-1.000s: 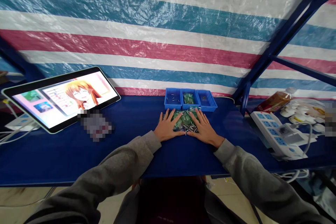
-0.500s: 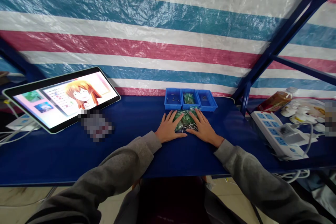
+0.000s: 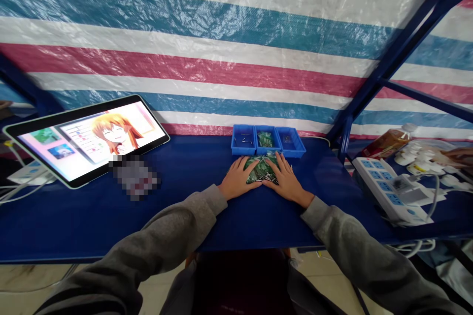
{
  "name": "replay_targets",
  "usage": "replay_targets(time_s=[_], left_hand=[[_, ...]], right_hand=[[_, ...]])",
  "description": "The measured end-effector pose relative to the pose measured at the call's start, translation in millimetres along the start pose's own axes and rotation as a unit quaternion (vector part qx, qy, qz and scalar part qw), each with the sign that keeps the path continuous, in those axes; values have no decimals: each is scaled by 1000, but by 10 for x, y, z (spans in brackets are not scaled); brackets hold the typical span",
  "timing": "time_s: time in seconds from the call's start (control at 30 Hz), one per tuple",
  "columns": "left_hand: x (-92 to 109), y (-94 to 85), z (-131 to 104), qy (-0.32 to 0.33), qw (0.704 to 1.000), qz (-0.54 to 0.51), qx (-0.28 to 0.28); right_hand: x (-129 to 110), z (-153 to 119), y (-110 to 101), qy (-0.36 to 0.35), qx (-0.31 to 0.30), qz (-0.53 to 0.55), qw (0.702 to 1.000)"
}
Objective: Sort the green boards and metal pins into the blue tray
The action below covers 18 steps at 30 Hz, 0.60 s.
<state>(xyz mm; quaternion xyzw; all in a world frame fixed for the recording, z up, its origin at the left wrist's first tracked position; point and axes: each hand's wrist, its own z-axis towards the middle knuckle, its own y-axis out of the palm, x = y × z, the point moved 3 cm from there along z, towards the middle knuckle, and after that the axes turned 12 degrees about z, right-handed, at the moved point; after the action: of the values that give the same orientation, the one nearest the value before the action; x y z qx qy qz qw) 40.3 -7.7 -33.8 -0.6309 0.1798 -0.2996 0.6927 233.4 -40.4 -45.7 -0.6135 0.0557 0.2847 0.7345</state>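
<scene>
A heap of green, shiny pieces mixed with thin metal pins (image 3: 263,169) lies on the blue table, too small to make out exactly. My left hand (image 3: 238,177) rests against its left side, fingers stretched forward and thumb along the near edge. On the right side, my right hand (image 3: 286,177) lies with fingers extended and its thumb near the left thumb. Both hands cup the heap without gripping a single piece. Just beyond stand three joined blue bins: a left bin (image 3: 244,151) with a few metal pins, a middle bin (image 3: 266,150) with green pieces, and a right bin (image 3: 295,151) with a few small bits.
A tablet (image 3: 88,138) leans at the left, with a blurred object (image 3: 136,177) before it. At the right are a white power strip (image 3: 388,189) with cables, a bottle (image 3: 388,140) and small white containers (image 3: 421,157). Striped sheeting hangs behind the table (image 3: 177,172).
My left fingers have drawn closer together, and the thumbs have come nearer each other at the heap's near edge. The heap looks slightly more gathered. Another person's hand appears at the far right.
</scene>
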Motion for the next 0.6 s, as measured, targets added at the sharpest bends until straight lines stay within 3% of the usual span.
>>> replay_targets(time_s=[0.6], left_hand=[[-20,-2,29,23,999,-26,1]], right_hand=[[-47,17,18,-7,-11,-26,1000]])
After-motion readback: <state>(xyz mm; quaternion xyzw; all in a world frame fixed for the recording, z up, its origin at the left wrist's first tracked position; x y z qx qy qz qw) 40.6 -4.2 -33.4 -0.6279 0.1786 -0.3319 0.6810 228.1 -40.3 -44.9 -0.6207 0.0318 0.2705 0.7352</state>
